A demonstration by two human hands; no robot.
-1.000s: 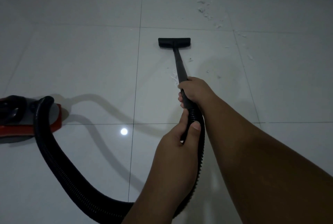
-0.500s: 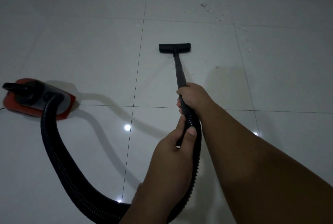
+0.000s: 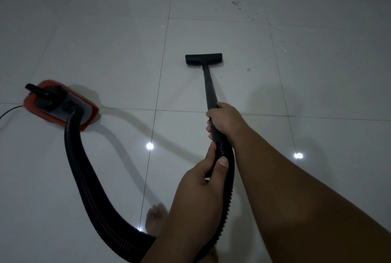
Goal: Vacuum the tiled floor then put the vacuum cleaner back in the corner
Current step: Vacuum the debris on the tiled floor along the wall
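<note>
Our right hand (image 3: 227, 119) grips the wand (image 3: 209, 89), left hand (image 3: 198, 182) the hose (image 3: 88, 178), fingers (image 3: 208, 128) curled, aiming the nozzle (image 3: 203, 59) toward upper-right crumbs (image 3: 238, 1).

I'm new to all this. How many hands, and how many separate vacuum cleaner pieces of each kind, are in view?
2 hands: left hand, right hand
1 vacuum body
1 hose
1 tube
1 floor nozzle
1 power cord
Total: 7

Hose (image 3: 84, 167) bend hidden behind left arm (image 3: 182, 220); cord (image 3: 10, 110) cut off.
</note>
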